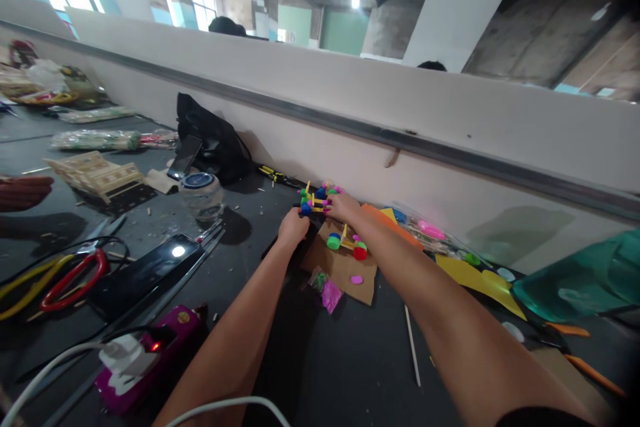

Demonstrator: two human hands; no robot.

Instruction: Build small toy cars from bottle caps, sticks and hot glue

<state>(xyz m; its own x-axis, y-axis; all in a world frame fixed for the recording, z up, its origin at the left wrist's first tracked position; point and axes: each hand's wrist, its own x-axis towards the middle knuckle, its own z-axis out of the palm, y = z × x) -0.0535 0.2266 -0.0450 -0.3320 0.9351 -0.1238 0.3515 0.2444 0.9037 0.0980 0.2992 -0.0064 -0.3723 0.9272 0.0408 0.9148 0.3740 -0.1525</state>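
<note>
Both my arms reach forward over the dark table to a small toy car made of yellow sticks with blue, green and pink round parts. My right hand is closed at its right side, with fingertips on a pink part. My left hand is at its left end, fingers curled in beside a blue wheel; what they hold is hidden. Under that hand lies a dark flat object. Nearer me, a second small toy car with green and red wheels sits on a cardboard piece.
To the left are a glass jar, a phone, red-handled scissors, a purple power strip and a stick model. Another person's hand shows there. A green bottle lies right; a white partition runs behind.
</note>
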